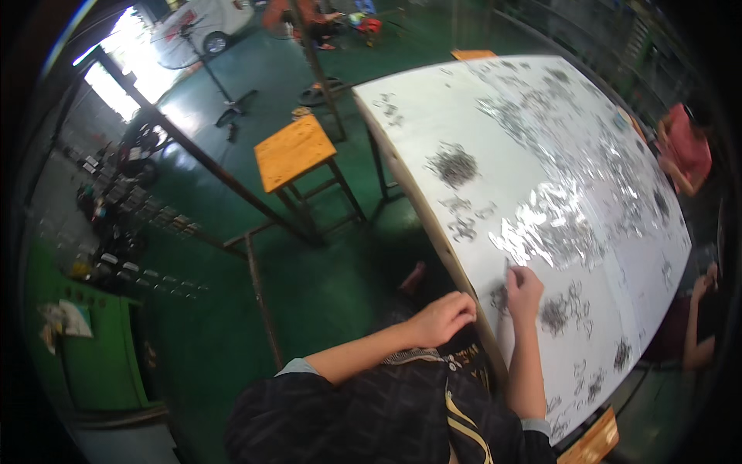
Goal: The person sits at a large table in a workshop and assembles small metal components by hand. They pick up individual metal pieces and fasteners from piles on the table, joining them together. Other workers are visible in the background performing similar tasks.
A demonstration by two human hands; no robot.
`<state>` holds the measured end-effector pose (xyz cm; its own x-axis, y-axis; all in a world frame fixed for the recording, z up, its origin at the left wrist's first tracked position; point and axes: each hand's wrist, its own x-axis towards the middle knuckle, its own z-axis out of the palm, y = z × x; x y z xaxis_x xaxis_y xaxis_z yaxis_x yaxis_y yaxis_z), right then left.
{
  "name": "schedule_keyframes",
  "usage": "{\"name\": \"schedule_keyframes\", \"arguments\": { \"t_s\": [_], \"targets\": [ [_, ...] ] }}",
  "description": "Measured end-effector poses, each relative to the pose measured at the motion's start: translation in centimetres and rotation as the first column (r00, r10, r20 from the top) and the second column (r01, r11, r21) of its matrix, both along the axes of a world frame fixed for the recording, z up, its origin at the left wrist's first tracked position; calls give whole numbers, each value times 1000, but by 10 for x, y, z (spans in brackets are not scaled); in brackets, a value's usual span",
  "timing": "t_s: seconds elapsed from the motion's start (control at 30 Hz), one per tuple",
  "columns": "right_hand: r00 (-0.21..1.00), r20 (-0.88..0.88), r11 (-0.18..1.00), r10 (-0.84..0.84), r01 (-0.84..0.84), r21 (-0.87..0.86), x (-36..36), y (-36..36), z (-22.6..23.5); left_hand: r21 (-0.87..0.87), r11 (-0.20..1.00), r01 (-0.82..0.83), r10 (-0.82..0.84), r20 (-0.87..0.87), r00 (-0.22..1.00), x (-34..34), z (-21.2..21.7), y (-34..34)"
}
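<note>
Right hand (525, 291): above the near-left part of the white table (483, 271), forearm coming up from the lower edge of the view. Thumb and forefinger narrow, pinched on what looks like a thin dark piece (508, 265); its exact form is too small to read. The piece sits at the fingertips, just short of the bright heap (545, 224), a broad spread of shiny silvery strips.

Left hand (440, 319): beside the table's long wooden edge, in front of the person's body, lower than the right hand in the view. Fingers curled inward; cannot tell whether they hold anything or whether the hand touches the edge.

Table contents: a small dark pile (499, 298) lies just left of the right hand, partly blurred. A second pile (554, 315) lies just right of the right wrist, with loose curved bits beside it. A larger, rounder pile (452, 165) lies farther up the table, near the same long edge; scattered bits (462, 220) lie between it and the right hand.

Surroundings: wooden stool (296, 153) standing on the green floor (209, 340), left of the table. A co-worker in a red top (689, 151) is at the far right side.
</note>
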<state>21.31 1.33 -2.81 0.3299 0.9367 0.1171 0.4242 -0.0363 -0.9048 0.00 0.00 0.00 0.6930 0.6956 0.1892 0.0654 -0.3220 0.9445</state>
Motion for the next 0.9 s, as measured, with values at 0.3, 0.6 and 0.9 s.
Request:
{"name": "schedule_keyframes", "arguments": {
  "t_s": [0.3,0.6,0.9],
  "targets": [
    [946,-325,998,-2,20,52,-43,-71,30,42,995,-90,91,-30,995,9,10,-3],
    [982,-187,987,23,8,163,-50,-91,45,-46,996,-73,69,-76,995,8,4,-14],
    [1000,-1,964,4,-4,265,-57,-107,18,4,979,205,-203,-140,969,5,27,48]
  ]
}}
